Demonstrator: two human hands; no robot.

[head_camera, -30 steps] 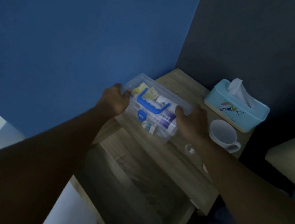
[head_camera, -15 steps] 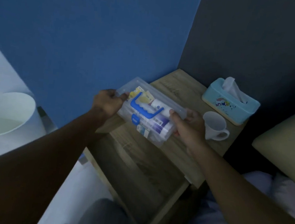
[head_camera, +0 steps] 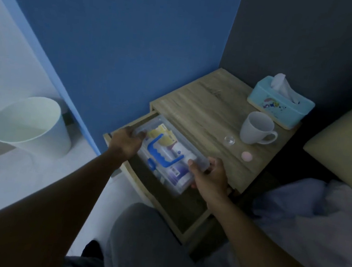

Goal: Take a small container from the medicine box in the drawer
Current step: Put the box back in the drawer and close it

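A wooden bedside table [head_camera: 206, 106] is seen in the corner of blue and grey walls, its drawer [head_camera: 190, 228] pulled open; a white bin [head_camera: 33, 126] is set on the floor to the left; the clear medicine box [head_camera: 168, 156], lid shut and blue handle [head_camera: 160, 153] on top, is held over the open drawer, gripped at its far end by the left hand [head_camera: 125, 143] and at its near end by the right hand [head_camera: 210, 175]; on the tabletop a tissue box [head_camera: 280, 104], a white mug [head_camera: 256, 128], a small clear container [head_camera: 229, 139] and a pink disc [head_camera: 247, 156] are placed.
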